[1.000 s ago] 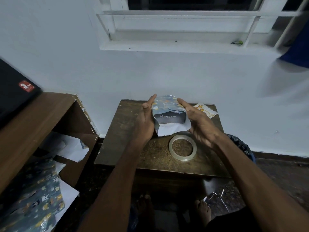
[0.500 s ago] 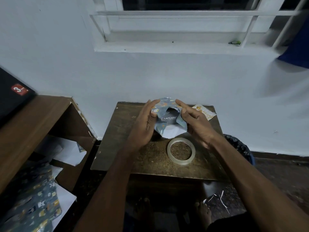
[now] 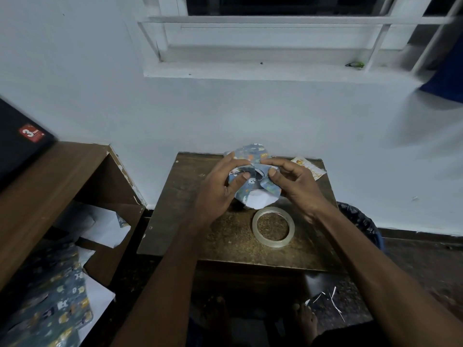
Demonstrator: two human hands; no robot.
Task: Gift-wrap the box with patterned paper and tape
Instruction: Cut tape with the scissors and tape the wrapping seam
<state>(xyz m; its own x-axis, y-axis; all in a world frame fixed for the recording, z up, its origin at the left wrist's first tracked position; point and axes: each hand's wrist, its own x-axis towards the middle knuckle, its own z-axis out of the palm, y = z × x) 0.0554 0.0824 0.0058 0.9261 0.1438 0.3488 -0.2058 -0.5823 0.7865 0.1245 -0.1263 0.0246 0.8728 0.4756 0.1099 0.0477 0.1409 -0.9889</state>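
While two hands (image 3: pixel 220 189) (image 3: pixel 295 184) pinch one box (image 3: pixel 255 182), one tape roll (image 3: pixel 273 227) lies near.

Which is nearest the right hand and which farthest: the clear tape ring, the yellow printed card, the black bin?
1. Clear tape ring, just below the right hand.
2. Yellow printed card, behind it, nearly as close.
3. Black bin, off the table's right side.
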